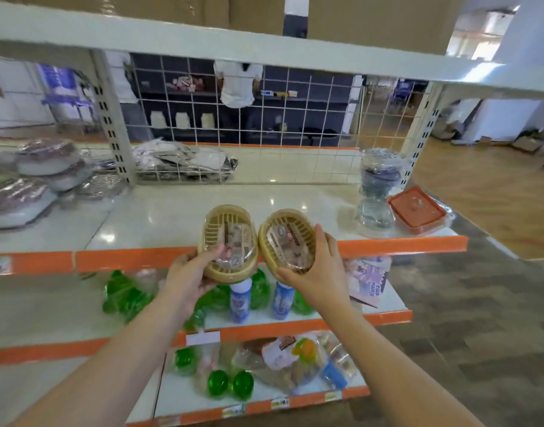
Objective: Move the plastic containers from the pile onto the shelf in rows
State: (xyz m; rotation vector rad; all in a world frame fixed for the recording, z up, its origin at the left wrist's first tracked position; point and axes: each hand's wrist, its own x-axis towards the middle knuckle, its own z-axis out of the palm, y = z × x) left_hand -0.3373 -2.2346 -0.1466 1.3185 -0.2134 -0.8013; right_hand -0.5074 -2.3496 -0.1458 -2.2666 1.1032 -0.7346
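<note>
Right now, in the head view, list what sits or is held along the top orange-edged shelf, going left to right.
Wrapped stack of bowls → left beige basket in the left hand → right beige basket in the right hand → wrapped clear jars → orange-lidded container.

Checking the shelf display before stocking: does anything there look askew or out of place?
Yes. The orange square lidded container at the cream shelf's right end sits tilted, leaning against the wrapped stack of clear containers, not flat in a row.
</note>
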